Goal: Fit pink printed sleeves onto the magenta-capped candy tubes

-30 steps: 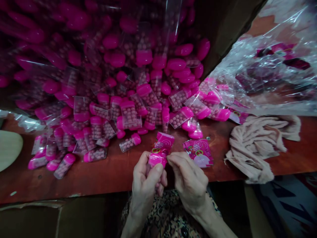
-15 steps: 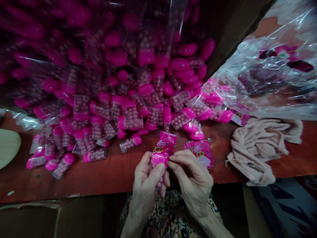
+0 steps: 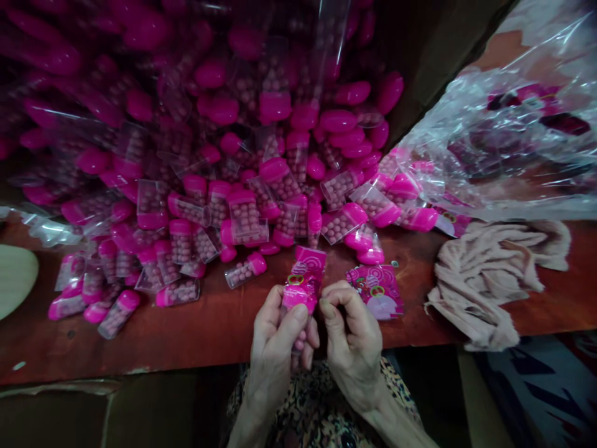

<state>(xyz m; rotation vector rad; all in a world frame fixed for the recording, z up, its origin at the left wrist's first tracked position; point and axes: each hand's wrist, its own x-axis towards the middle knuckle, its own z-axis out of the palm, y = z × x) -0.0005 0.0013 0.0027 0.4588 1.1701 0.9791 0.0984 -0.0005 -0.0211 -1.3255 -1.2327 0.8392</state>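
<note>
The right hand [image 3: 352,342] has curled in since the earlier frame. Its fingers, which reached out long before, now bend tightly, thumb and forefinger close against the right edge of a pink printed packet [image 3: 305,270]. The left hand [image 3: 275,354] grasps the packet's lower part, its thumb pressed on a pink cap [image 3: 295,298], with small pink beads showing below between the fingers. The packet stands nearly upright between the hands, above the red-brown bench [image 3: 140,336]. Its print shows swirls and a green ring, with no readable words. A matching packet [image 3: 375,291] lies flat just to the right. A heap of clear bags holding pink-capped bead tubes [image 3: 245,214] fills the upper left, with crumpled pale pink cloth [image 3: 485,286] at right.
</note>
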